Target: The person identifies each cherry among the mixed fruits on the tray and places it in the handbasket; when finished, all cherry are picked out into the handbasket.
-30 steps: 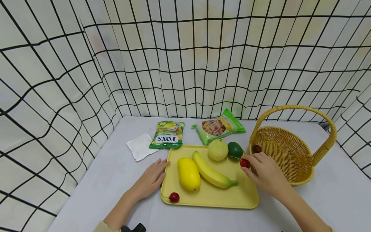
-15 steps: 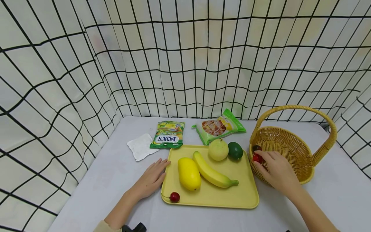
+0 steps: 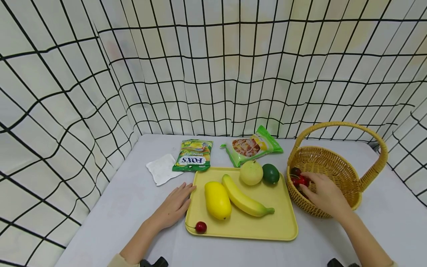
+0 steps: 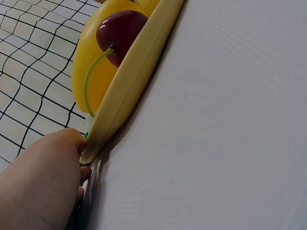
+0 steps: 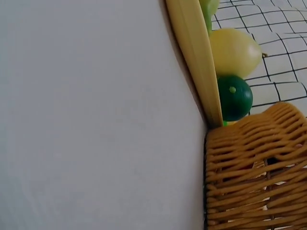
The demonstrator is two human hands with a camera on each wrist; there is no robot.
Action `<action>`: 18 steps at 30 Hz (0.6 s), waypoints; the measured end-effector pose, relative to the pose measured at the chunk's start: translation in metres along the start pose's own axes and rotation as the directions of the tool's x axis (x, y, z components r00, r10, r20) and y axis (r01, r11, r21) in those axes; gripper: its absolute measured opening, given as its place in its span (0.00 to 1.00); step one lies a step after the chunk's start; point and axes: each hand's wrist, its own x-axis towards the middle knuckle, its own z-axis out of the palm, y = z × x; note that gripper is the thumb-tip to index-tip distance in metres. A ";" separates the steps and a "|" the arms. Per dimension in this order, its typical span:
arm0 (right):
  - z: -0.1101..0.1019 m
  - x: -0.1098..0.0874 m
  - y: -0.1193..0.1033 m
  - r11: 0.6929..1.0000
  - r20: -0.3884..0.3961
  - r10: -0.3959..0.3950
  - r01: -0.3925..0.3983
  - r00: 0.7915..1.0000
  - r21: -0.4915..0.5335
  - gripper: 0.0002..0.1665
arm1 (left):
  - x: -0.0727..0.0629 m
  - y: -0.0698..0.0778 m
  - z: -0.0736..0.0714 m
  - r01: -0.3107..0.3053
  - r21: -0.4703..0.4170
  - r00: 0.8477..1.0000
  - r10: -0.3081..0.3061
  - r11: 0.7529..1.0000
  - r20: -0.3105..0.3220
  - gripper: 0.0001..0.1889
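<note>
My right hand (image 3: 323, 193) reaches into the wicker basket (image 3: 340, 163), thumb and fingers around a red cherry (image 3: 303, 180). Other dark red cherries (image 3: 295, 171) lie close by at the basket's left wall. My left hand (image 3: 171, 205) rests flat on the cloth with its fingertips at the left edge of the yellow tray (image 3: 253, 231). On that tray are a yellow mango-like fruit (image 3: 217, 200), a banana (image 3: 247, 198), a round pale green fruit (image 3: 251, 172), a dark green fruit (image 3: 271, 174) and one stemmed cherry (image 4: 120, 33). In the right wrist view the basket wall (image 5: 254, 177) hides my fingers.
Behind the tray lie a green FOX'S packet (image 3: 193, 155), a second green packet (image 3: 251, 146) and a white square cloth (image 3: 162, 170). The basket's tall handle (image 3: 340, 124) arches over its opening. Black-lined netting (image 3: 213, 66) surrounds the table.
My right hand has carried a cherry from over the tray's right edge into the basket and moved slightly further in. My left hand has stayed in place.
</note>
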 end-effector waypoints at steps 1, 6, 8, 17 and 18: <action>0.000 0.001 0.002 1.000 0.020 0.008 -0.008 1.000 0.004 0.22 | 0.000 0.000 0.000 -0.001 0.001 1.000 0.001 1.000 0.000 0.23; 0.000 0.003 0.009 0.999 0.093 0.020 -0.023 0.995 0.029 0.22 | 0.000 0.000 0.000 -0.003 -0.001 1.000 0.003 1.000 0.002 0.23; 0.000 0.003 0.011 0.999 0.111 0.021 -0.026 0.994 0.040 0.21 | 0.000 0.000 0.000 -0.004 -0.004 1.000 0.004 1.000 0.002 0.23; 0.001 0.005 0.014 0.998 0.165 0.043 -0.051 0.985 0.047 0.21 | 0.000 0.000 0.000 -0.002 -0.006 1.000 0.002 1.000 0.001 0.23; 0.001 0.005 0.014 0.997 0.171 0.049 -0.058 0.984 0.046 0.20 | 0.000 0.000 0.000 -0.002 -0.006 1.000 0.002 1.000 0.001 0.23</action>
